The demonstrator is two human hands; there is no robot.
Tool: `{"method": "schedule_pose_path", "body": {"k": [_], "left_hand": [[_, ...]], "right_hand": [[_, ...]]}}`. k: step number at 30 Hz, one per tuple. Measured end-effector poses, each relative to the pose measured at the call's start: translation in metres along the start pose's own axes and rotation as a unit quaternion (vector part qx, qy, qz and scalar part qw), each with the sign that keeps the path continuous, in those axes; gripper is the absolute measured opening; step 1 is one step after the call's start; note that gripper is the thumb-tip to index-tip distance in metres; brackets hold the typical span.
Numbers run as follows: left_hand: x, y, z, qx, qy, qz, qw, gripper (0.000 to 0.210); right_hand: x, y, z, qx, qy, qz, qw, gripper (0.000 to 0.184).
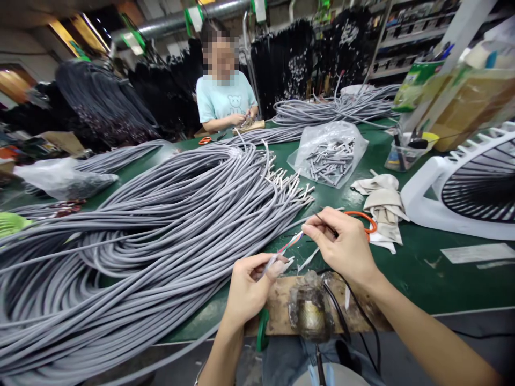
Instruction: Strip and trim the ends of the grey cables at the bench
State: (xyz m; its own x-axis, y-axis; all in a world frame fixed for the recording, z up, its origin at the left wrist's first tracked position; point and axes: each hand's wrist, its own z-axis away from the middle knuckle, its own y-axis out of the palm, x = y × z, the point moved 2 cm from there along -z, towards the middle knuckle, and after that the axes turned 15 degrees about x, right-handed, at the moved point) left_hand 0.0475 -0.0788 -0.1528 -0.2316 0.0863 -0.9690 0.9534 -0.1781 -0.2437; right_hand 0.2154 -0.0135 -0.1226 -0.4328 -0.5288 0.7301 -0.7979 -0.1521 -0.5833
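Note:
My left hand (250,284) is closed around the end of a grey cable, in front of me at the table's near edge. Thin coloured wires (291,243), red, green and blue among them, come out of that end. My right hand (346,245) pinches their tips, and the wires stretch between both hands. Something thin and dark also shows at the right fingers; its kind I cannot make out. White frayed strips (308,260) hang close to the wires. Below the hands, a metal motor-like device (312,316) is fixed to a wooden board (277,303).
A large bundle of grey cables (161,214) covers the left. Beyond lies a bag of short grey pieces (332,158). Orange-handled scissors (368,219), cloth gloves (384,201) and a white fan (426,201) stand right. A co-worker (225,99) sits across the green table (426,268).

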Motion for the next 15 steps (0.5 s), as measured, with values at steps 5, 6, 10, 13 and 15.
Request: {"method": "schedule_pose_path", "body": {"k": [5, 6, 10, 13, 15], "left_hand": [[0.005, -0.006, 0.004, -0.036, 0.022, 0.067, 0.997, 0.026], [0.007, -0.007, 0.004, -0.041, 0.024, 0.092, 0.995, 0.026], [0.011, -0.01, 0.003, -0.081, 0.002, 0.148, 0.986, 0.027], [0.01, -0.008, -0.001, -0.064, -0.035, 0.162, 0.984, 0.036], [0.009, -0.007, -0.002, -0.028, -0.04, 0.182, 0.982, 0.042]], "right_hand": [[-0.004, 0.006, -0.003, 0.146, 0.031, -0.037, 0.988, 0.016], [-0.004, 0.008, -0.002, 0.182, 0.035, -0.06, 0.981, 0.016], [0.005, 0.01, 0.0, 0.261, -0.012, -0.128, 0.957, 0.015], [0.012, 0.007, 0.002, 0.252, -0.069, -0.139, 0.955, 0.014], [0.01, 0.005, 0.002, 0.215, -0.069, -0.143, 0.964, 0.015]]}}
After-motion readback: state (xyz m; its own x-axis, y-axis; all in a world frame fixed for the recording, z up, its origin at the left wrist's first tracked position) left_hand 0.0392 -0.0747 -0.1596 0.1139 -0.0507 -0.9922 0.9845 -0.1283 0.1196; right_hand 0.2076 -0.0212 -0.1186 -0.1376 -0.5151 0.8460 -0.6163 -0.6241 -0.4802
